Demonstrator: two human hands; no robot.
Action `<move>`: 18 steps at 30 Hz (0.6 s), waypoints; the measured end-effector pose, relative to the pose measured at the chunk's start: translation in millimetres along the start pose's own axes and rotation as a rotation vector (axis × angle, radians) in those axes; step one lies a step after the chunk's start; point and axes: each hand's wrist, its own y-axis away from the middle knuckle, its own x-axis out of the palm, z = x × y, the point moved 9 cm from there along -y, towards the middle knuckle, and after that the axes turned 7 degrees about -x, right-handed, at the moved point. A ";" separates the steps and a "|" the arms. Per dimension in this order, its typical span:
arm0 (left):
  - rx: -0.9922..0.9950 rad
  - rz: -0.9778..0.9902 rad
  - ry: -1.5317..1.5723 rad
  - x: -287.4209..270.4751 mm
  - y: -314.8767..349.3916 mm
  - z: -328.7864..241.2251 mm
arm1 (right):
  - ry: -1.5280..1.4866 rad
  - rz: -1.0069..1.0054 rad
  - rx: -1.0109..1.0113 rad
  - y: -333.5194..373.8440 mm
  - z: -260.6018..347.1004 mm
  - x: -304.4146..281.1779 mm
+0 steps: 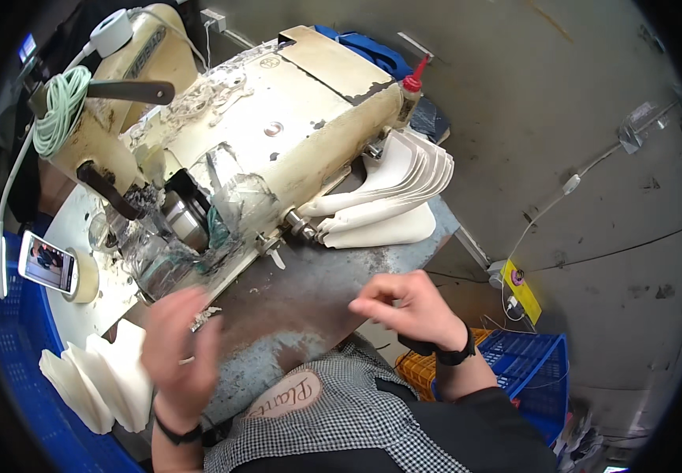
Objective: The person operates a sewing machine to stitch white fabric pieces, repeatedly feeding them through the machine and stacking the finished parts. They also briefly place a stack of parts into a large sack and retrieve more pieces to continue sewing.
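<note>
My left hand (179, 343) is smeared by motion at the near left edge of the machine table, above the white curved pads (100, 378) by the blue crate. Its fingers are too blurred to tell what they hold, if anything. My right hand (416, 311) hovers over the table's right front edge, its fingers curled in and the thumb pointing left; nothing shows in it. Before them stands a worn cream industrial machine (278, 118) with a metal drum (185, 219) wrapped round with clear plastic. A fanned stack of white curved pieces (400, 185) lies at its right end.
A phone (46, 262) leans on a tape roll (84, 277) at the left. Blue crates (21, 339) stand left and a blue crate (526, 359) lower right. A red-capped bottle (412, 87) is behind the machine. Cables run along the grey wall (593, 205).
</note>
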 end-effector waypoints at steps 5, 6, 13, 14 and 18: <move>-0.408 -0.478 -0.741 -128.7 119.2 79.2 | -0.048 0.050 -0.221 -36.8 40.3 50.9; -0.462 -0.480 -0.861 -139.8 137.4 92.4 | -0.071 0.091 -0.250 -41.5 47.8 63.5; -0.710 -0.454 -0.495 -140.2 218.8 156.4 | -0.117 0.352 -0.364 -59.0 82.5 141.1; -0.762 -0.450 -0.487 -141.8 224.2 158.9 | -0.114 0.373 -0.383 -58.9 84.7 147.8; -0.753 -0.587 -0.267 -149.5 227.9 152.7 | -0.054 0.319 -0.482 -61.8 100.1 146.5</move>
